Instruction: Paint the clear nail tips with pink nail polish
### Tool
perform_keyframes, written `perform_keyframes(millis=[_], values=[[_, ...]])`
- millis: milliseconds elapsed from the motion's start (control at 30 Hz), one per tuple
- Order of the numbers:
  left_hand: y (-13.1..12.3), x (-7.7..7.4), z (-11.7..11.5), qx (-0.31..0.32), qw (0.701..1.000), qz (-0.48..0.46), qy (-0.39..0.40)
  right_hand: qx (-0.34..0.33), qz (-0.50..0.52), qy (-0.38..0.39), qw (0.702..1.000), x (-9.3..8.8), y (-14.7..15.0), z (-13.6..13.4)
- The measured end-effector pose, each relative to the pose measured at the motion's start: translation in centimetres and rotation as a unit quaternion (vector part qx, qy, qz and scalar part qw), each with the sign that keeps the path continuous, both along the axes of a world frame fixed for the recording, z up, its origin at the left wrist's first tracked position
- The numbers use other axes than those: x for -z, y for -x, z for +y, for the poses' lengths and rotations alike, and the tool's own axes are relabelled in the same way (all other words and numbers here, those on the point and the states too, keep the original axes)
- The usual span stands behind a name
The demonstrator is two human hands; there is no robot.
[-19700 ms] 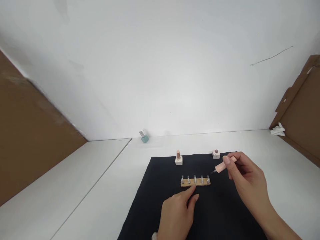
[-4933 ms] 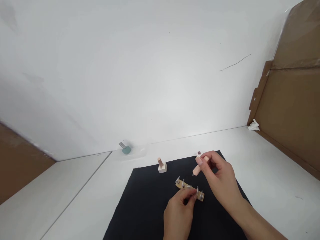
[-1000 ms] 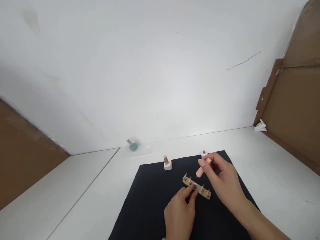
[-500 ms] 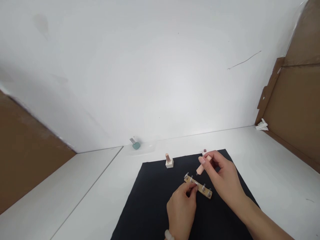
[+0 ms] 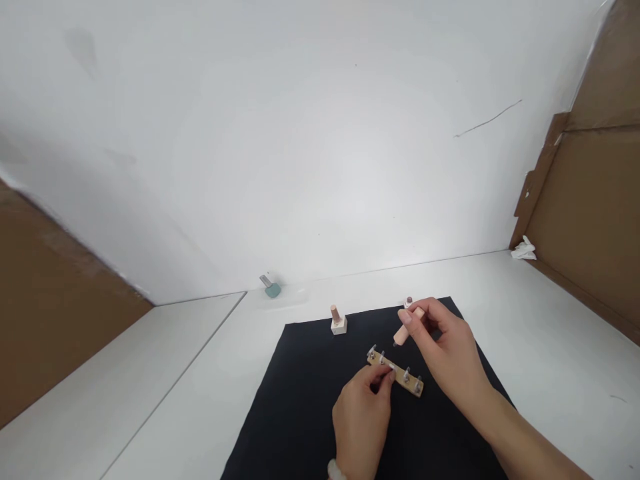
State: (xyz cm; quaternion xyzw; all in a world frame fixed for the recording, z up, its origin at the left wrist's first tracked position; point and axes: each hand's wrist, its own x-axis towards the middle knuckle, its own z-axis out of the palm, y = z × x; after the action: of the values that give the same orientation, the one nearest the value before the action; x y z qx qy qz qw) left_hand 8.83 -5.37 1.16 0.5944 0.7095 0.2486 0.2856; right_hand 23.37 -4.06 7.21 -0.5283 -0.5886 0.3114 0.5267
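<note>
A small wooden strip point(image 5: 406, 380) with several metal-tipped pegs lies askew on a black mat point(image 5: 300, 413). My left hand point(image 5: 361, 417) pinches the strip at its middle with thumb and forefinger. My right hand point(image 5: 447, 350) is closed on a pink brush cap point(image 5: 406, 327), held tilted just above the strip's far end, tip pointing down. Behind my right hand an open small white bottle point(image 5: 409, 303) stands on the mat's far edge. A second white bottle with a pink cap point(image 5: 337, 321) stands to its left.
A teal bottle point(image 5: 271, 288) lies on the white table point(image 5: 525, 313) near the back wall. A crumpled white tissue point(image 5: 522, 250) sits at the far right by a brown cardboard panel point(image 5: 590, 220). Another brown panel point(image 5: 55, 300) closes the left side.
Over the last second the view shifted slightly. My right hand lifted the brush cap a little off the strip. My left hand kept its pinch on the strip.
</note>
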Motion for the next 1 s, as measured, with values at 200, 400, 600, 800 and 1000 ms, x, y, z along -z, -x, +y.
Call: perform_keyframes(millis=[200, 400, 600, 800, 1000], values=[[0.1, 0.2, -0.2, 0.003, 1.0, -0.004, -0.009, 0.047, 0.01, -0.004, 0.999, -0.4, -1.0, 0.4], [0.1, 0.1, -0.3, 0.011, 1.0, 0.0, -0.019, 0.052, 0.015, 0.003, 0.999, -0.4, -1.1, 0.6], [0.2, 0.4, -0.6, 0.01, 1.0, 0.011, -0.017, 0.045, 0.005, 0.005, 0.999, -0.3, -0.9, 0.4], [0.4, 0.5, -0.6, -0.003, 1.0, 0.017, 0.007, 0.044, 0.005, 0.003, 0.999, -0.4, -0.8, 0.4], [0.2, 0.1, -0.5, -0.002, 1.0, 0.024, 0.004, 0.041, -0.006, -0.003, 0.999, -0.3, -0.7, 0.4]])
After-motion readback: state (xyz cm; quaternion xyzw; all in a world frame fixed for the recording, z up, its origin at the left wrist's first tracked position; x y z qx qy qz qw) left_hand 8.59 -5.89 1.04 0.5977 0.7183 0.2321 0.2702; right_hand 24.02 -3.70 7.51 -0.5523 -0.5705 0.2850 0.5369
